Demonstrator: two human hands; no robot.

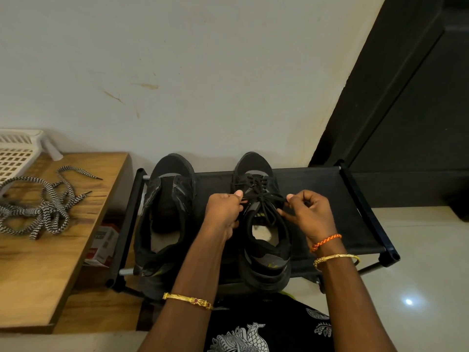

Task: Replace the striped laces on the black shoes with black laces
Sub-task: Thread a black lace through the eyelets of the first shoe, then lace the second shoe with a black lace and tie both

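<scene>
Right shoe: black sneaker point(264, 224) at 6 o'clock of centre, upright on the black fabric shoe rack point(317, 189), toe toward the wall; black lace point(258, 191) threaded and crossed over the tongue.
Left shoe: black sneaker point(167, 212) at 8 o'clock, same rack, just beside the first – unlaced, tongue slack.
Left hand point(224, 212): fingers curled, thumb and forefinger pinching the lace at the shoe's left side.
Right hand point(304, 212): fingers curled, pinching the lace at the right side – strand taut between both hands.
Striped laces point(43, 207): black-and-white, tangled heap at 9 o'clock on the wooden table point(38, 275), well apart from the shoes.
White plastic basket point(17, 153): far edge of that table.
</scene>
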